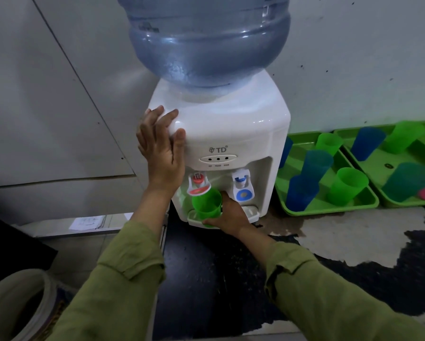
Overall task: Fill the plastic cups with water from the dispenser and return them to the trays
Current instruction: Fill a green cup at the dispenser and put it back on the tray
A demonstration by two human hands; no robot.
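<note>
Left hand (pixel 161 146): arm extended forward, palm flat, fingers (pixel 168 116) straight and spread, pressing on the dispenser (pixel 231 129). Right hand (pixel 228 215): arm extended forward, lower down, fingers curled round the green cup (pixel 206 202).

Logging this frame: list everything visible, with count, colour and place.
Water dispenser: one, white, on the dark counter by the wall.
Water bottle: one, blue, upended on the dispenser.
Red tap: one, left side of the dispenser front.
Blue tap: one, right side.
Held cup: one, green, under the red tap.
Near tray: one, green, right of the dispenser.
Far tray: one, green, further right.
Tray cups: at least nine; blue, green, one pink at the right edge.
Container: one, whitish, lower left corner.
Left hand: flat on the dispenser's upper left corner.
Right hand: grips the held cup.
</note>
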